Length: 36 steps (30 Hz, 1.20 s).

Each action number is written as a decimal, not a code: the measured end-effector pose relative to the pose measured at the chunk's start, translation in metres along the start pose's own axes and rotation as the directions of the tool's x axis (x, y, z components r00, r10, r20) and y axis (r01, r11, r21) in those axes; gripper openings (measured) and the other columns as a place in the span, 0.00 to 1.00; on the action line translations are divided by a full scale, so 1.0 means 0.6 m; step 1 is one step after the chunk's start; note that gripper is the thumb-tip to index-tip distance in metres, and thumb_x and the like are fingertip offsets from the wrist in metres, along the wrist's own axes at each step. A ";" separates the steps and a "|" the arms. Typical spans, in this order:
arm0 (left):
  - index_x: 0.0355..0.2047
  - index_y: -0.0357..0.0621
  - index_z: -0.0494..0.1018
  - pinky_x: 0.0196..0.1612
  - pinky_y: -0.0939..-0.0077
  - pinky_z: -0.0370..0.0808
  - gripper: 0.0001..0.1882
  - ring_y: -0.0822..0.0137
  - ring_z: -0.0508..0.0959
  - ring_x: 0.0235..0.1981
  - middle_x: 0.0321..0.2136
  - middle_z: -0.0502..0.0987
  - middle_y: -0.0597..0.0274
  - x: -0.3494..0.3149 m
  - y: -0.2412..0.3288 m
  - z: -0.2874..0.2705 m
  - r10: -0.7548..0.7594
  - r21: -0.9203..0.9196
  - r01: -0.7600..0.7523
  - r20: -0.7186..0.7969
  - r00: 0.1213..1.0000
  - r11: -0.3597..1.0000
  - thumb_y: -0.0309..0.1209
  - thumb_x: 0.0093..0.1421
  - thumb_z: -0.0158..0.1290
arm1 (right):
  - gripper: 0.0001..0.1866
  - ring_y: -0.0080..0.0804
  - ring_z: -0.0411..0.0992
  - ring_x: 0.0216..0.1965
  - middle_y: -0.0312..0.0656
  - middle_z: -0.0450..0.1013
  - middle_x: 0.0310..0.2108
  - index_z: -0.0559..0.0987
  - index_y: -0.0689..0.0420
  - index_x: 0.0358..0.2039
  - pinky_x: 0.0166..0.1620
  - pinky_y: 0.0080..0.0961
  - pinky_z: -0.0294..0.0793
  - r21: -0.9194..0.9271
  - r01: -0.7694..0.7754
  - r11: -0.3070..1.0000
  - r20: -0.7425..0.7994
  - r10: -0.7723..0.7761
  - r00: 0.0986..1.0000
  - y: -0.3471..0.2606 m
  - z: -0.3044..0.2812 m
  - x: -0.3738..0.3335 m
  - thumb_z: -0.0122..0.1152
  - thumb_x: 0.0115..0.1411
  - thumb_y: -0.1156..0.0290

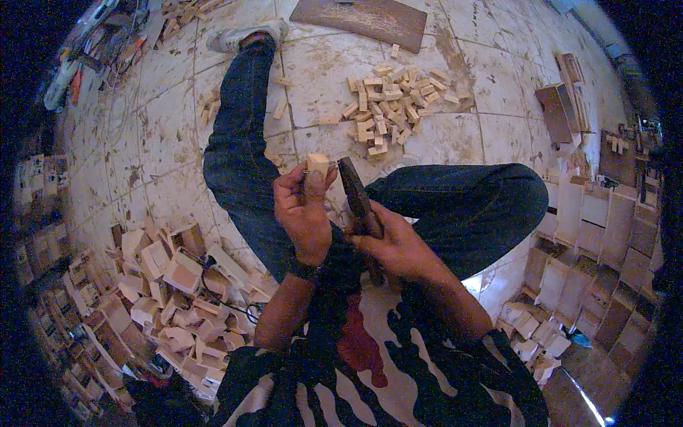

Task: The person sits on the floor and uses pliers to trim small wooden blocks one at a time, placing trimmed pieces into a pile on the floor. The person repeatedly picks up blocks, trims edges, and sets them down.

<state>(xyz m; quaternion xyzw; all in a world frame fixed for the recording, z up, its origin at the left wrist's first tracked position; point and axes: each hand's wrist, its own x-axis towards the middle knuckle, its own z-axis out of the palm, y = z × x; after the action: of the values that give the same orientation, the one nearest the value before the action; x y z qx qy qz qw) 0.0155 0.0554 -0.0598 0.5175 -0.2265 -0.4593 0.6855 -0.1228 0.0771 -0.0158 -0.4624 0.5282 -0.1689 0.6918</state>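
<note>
Block pile point(390, 96): many small pale wooden pieces, loosely heaped on the tiled floor point(313, 78); from here I cannot tell worked ones from unworked, so I can't count what is done or left.
Held block point(318, 164): one piece up in hand, apart from the pile; I judge the handling of it to be under way, since the tool is close by.
Left hand point(302, 213): fingers closed on the held block, thumb laid against its near face; its upper end stands clear above the fingertips.
Right hand point(391, 242): fingers wrapped round a dark pliers-like tool point(356, 192); I see its tip just right of the block, seemingly not touching.
</note>
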 end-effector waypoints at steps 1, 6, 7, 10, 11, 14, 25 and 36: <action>0.41 0.34 0.62 0.43 0.68 0.78 0.14 0.60 0.78 0.37 0.38 0.73 0.50 0.000 -0.002 -0.001 0.022 0.009 -0.022 0.009 1.000 1.000 0.26 0.59 0.52 | 0.25 0.31 0.72 0.36 0.44 0.73 0.34 0.65 0.61 0.51 0.41 0.29 0.71 0.013 -0.004 1.000 0.011 0.004 1.000 -0.002 0.000 0.000 0.56 0.52 0.73; 0.41 0.35 0.63 0.42 0.72 0.77 0.14 0.63 0.78 0.37 0.38 0.73 0.52 0.001 0.014 0.002 -0.001 0.050 -0.003 0.068 0.998 0.999 0.23 0.57 0.53 | 0.20 0.25 0.69 0.33 0.37 0.70 0.32 0.67 0.61 0.46 0.37 0.24 0.71 -0.026 -0.048 0.999 0.006 0.048 0.999 -0.016 -0.006 -0.002 0.57 0.52 0.74; 0.40 0.35 0.64 0.41 0.73 0.77 0.13 0.65 0.78 0.36 0.37 0.74 0.53 0.004 0.025 0.001 -0.027 0.090 0.018 0.102 0.994 0.996 0.23 0.56 0.53 | 0.20 0.25 0.69 0.32 0.37 0.70 0.32 0.67 0.60 0.46 0.36 0.25 0.71 -0.093 -0.050 0.994 -0.002 0.050 0.999 -0.019 -0.012 -0.004 0.57 0.52 0.74; 0.37 0.37 0.66 0.35 0.78 0.76 0.10 0.71 0.77 0.31 0.30 0.76 0.58 0.026 0.063 -0.013 -0.213 0.425 0.097 0.234 0.949 0.900 0.22 0.55 0.52 | 0.20 0.30 0.71 0.31 0.41 0.71 0.31 0.67 0.60 0.46 0.36 0.29 0.71 -0.223 -0.044 0.974 -0.034 0.038 0.999 -0.027 -0.024 -0.001 0.57 0.51 0.74; 0.36 0.38 0.68 0.34 0.80 0.75 0.09 0.73 0.77 0.29 0.27 0.76 0.60 0.035 0.074 -0.017 -0.299 0.560 0.108 0.262 0.917 0.822 0.22 0.54 0.52 | 0.20 0.33 0.72 0.31 0.43 0.72 0.30 0.67 0.60 0.45 0.36 0.30 0.71 -0.280 -0.073 0.957 -0.057 0.060 0.997 -0.029 -0.027 -0.001 0.57 0.50 0.74; 0.34 0.39 0.70 0.27 0.82 0.73 0.06 0.76 0.76 0.23 0.20 0.74 0.64 0.053 0.093 -0.024 -0.359 0.455 0.163 0.386 0.850 0.876 0.24 0.54 0.51 | 0.18 0.46 0.73 0.33 0.49 0.73 0.31 0.68 0.60 0.43 0.38 0.35 0.71 -0.508 0.058 0.859 -0.053 -0.099 0.994 -0.038 -0.036 0.000 0.57 0.49 0.76; 0.33 0.37 0.71 0.18 0.79 0.74 0.07 0.71 0.75 0.15 0.19 0.74 0.61 0.053 0.117 -0.025 -0.583 0.455 0.418 0.323 0.745 0.787 0.28 0.59 0.46 | 0.16 0.54 0.72 0.35 0.53 0.73 0.30 0.69 0.59 0.41 0.37 0.39 0.70 -0.574 0.051 0.817 0.016 -0.051 0.999 -0.070 -0.063 0.012 0.57 0.50 0.75; 0.27 0.42 0.68 0.14 0.77 0.66 0.10 0.71 0.69 0.12 0.18 0.71 0.63 0.035 0.082 -0.050 -0.789 0.207 0.764 0.089 0.608 0.611 0.35 0.60 0.43 | 0.12 0.48 0.68 0.36 0.50 0.68 0.32 0.69 0.58 0.39 0.37 0.42 0.68 -0.980 0.134 0.143 0.048 -0.490 0.870 0.018 -0.038 0.074 0.50 0.52 0.72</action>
<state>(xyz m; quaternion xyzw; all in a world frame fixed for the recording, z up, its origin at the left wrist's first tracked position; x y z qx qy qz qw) 0.0686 0.0541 -0.0287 0.5723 -0.0703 -0.7358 0.3551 -0.1287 0.0402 -0.0504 -0.8589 0.4987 -0.0099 0.1157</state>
